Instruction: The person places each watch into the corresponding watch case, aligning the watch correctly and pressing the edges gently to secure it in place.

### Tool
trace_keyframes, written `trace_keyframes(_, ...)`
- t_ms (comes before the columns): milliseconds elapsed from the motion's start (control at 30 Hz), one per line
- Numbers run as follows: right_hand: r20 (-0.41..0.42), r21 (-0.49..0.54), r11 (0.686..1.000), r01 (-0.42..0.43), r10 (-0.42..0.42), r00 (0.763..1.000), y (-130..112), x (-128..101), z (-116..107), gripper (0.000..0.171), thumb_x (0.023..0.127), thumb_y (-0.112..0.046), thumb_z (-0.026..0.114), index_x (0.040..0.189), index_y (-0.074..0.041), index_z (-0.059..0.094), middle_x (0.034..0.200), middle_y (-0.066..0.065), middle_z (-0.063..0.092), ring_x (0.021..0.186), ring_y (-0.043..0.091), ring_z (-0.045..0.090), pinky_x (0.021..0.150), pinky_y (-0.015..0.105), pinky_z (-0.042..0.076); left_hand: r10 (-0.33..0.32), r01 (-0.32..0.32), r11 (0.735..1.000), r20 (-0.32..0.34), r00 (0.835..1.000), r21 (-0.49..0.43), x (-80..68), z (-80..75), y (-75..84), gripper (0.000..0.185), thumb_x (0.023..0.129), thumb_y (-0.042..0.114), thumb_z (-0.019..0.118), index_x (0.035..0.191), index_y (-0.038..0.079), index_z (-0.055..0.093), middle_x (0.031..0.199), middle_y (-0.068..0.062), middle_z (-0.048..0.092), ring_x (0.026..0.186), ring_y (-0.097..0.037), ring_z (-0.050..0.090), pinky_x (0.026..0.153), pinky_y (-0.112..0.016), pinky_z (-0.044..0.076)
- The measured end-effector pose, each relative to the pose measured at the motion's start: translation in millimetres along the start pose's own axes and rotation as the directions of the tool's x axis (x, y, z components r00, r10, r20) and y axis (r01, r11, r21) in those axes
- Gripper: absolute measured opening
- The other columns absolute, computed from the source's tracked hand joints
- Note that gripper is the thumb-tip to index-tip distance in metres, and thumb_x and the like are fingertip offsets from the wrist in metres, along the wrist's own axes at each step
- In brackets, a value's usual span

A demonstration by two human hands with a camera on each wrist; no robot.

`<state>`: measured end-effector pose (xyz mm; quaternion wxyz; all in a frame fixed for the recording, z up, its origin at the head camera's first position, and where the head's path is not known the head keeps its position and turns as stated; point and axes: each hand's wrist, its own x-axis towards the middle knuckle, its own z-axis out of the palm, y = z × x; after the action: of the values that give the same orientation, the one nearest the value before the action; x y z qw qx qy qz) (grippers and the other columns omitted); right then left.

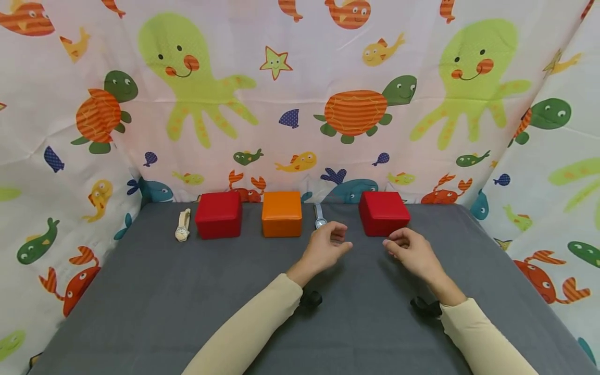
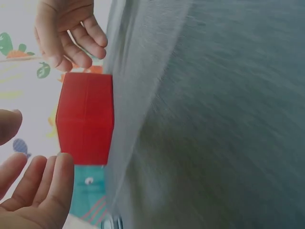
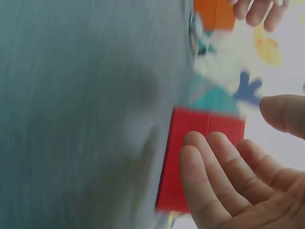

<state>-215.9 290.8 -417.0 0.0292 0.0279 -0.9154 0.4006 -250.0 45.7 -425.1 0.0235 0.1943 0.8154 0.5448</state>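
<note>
My left hand [image 1: 324,247] hovers over the grey cloth with loosely bent fingers and nothing in them, in front of a blue-strapped wristwatch [image 1: 319,216]. Its fingertips partly overlap the near end of that watch's surroundings. Across from it, my right hand [image 1: 414,253] is near the front right corner of a red box [image 1: 384,213], fingers relaxed and holding nothing. In the left wrist view the red box [image 2: 86,119] shows between both hands. The right wrist view has the right hand's fingers [image 3: 224,176] overlapping the red box [image 3: 183,143].
An orange box [image 1: 282,214] stands left of the blue-strapped watch. Further left are another red box [image 1: 219,215] and a cream-strapped wristwatch [image 1: 183,225]. A sea-animal curtain [image 1: 290,172] rises behind the grey table [image 1: 187,302] and along both sides.
</note>
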Motion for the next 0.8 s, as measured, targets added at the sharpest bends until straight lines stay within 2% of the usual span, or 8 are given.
trace_keyframes(200, -0.002, -0.015, 0.996, 0.082, -0.082, 0.997, -28.4, -1.5, 30.3, 0.029, 0.089, -0.030, 0.068, 0.105, -0.007, 0.061, 0.093, 0.004, 0.066, 0.076, 0.018, 0.062, 0.067, 0.032, 0.052, 0.041, -0.041, 0.999, -0.057, 0.998, -0.010, -22.6, -26.9, -8.6, 0.036, 0.086, 0.013, 0.071, 0.120, 0.006, 0.060, 0.113, -0.013, 0.060, 0.101, -0.026, 0.062, 0.085, -0.026, 0.052)
trace_keyframes(467, 0.007, 0.008, 0.985, 0.171, -0.171, 0.985, -52.3, 0.6, 59.3, 0.026, 0.088, -0.024, 0.070, 0.104, -0.005, 0.063, 0.093, 0.003, 0.067, 0.077, 0.016, 0.063, 0.069, 0.032, 0.053, 0.122, -0.116, 0.992, -0.145, 0.982, 0.047, -37.3, -58.1, -15.4, 0.036, 0.084, 0.010, 0.073, 0.117, 0.003, 0.060, 0.109, -0.015, 0.059, 0.100, -0.029, 0.061, 0.082, -0.033, 0.055)
trace_keyframes(667, 0.033, 0.047, 0.978, 0.202, -0.203, 0.979, -65.7, 8.9, 75.8, 0.026, 0.088, -0.024, 0.070, 0.104, -0.004, 0.063, 0.091, 0.001, 0.067, 0.077, 0.015, 0.063, 0.070, 0.032, 0.053, 0.092, -0.073, 0.993, -0.224, 0.970, 0.093, -42.8, -82.6, -25.3, 0.040, 0.083, 0.009, 0.075, 0.118, 0.000, 0.060, 0.111, -0.015, 0.058, 0.102, -0.034, 0.060, 0.085, -0.042, 0.054)
trace_keyframes(800, 0.046, 0.063, 0.978, 0.200, -0.203, 0.978, -76.3, 18.6, 86.9, 0.024, 0.088, -0.025, 0.069, 0.104, -0.007, 0.063, 0.093, 0.001, 0.066, 0.080, 0.015, 0.062, 0.073, 0.033, 0.053, 0.074, -0.030, 0.989, -0.311, 0.947, 0.143, -43.4, -97.8, -33.7, 0.039, 0.081, 0.008, 0.076, 0.117, 0.000, 0.061, 0.111, -0.015, 0.058, 0.099, -0.034, 0.059, 0.084, -0.045, 0.053)
